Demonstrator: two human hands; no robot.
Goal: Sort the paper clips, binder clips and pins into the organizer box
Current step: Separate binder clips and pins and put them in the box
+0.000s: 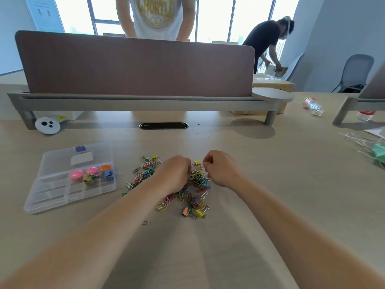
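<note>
Multicoloured pile of wire paper clips and binder clips point(195, 197) tangled on beige worktop point(270, 184). Fingers of left hand point(173, 174), right hand point(220, 170) curled, pinch unclear. Risk: linked clips drag along, missort.

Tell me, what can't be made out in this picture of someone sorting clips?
Head view:
- left hand: its back hides the fingertips, so any grip is unclear.
- right hand: fingers are curled, but anything pinched is too small to see.
- pile: partly under the left hand; its smallest pieces cannot be told apart.
- organizer box: the lid label is blurred.
</note>
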